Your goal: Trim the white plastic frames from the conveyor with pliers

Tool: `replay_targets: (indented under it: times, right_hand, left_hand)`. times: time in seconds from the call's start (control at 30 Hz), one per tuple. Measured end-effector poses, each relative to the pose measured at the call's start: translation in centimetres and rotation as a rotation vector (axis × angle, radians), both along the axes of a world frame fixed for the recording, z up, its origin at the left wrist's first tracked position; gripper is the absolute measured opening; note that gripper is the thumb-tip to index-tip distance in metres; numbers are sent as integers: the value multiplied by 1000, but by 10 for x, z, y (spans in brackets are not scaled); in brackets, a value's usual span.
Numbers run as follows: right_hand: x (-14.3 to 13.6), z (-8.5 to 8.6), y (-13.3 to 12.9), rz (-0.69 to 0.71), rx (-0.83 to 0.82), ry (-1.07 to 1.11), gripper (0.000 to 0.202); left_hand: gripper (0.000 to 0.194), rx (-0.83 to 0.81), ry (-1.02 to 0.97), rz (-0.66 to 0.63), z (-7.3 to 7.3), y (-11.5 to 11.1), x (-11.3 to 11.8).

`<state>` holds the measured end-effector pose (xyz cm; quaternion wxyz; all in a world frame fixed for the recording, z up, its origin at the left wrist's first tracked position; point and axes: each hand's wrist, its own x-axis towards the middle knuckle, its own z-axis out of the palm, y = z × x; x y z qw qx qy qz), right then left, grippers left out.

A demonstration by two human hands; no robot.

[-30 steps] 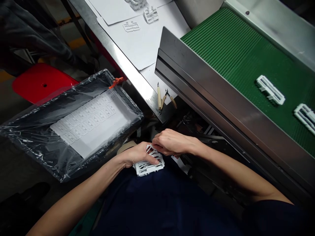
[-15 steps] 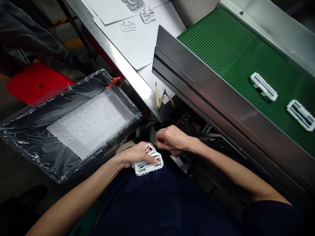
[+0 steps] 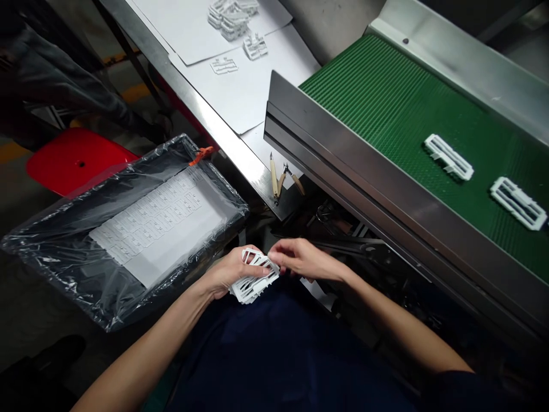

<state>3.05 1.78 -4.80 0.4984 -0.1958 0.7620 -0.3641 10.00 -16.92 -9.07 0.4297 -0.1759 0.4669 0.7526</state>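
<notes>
My left hand [image 3: 231, 270] is closed around a small stack of white plastic frames [image 3: 254, 284], slotted and roughly rectangular, its thumb lying across the top one. At the stack's right edge, my right hand [image 3: 300, 257] pinches the end of a frame between thumb and fingers. Its other fingers are curled and partly hidden. Left of my hands, a bin lined with clear plastic [image 3: 64, 274] holds rows of similar thin white parts [image 3: 148, 214] on white paper. Two more white frames lie on the green conveyor belt [image 3: 343, 103] to the right.
A metal table [image 3: 206, 117] with white paper bears a pile of white parts [image 3: 231, 20]. Side cutters [image 3: 288, 178] and a pale-handled knife [image 3: 273, 177] lie at its near corner. The conveyor's metal side wall [image 3: 343, 171] rises at right. A red stool [image 3: 81, 160] and a person's leg [image 3: 81, 86] are at left.
My right hand has moved left and down onto the edge of the stack. The stack has tilted in my left hand. The camera view has shifted slightly.
</notes>
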Motion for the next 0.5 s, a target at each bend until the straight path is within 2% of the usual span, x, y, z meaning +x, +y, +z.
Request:
replay_targets:
  times: [0.07,0.2,0.37,0.5]
  right_hand:
    - [12,-6,-3,-65,-33,-58,35]
    - [25,-15,-9,-102,-73,135,26]
    - [22,-5,-14,-24,-166,347,24]
    - [21,-4,-32,-78,-175,465,39]
  left_hand:
    - [31,-26,20,55,1,-3,2]
    - [33,85,-30,98,0,-11,8]
    - [34,243,-178,76,3,-10,10]
    - [35,209,-268,119,2,0,10]
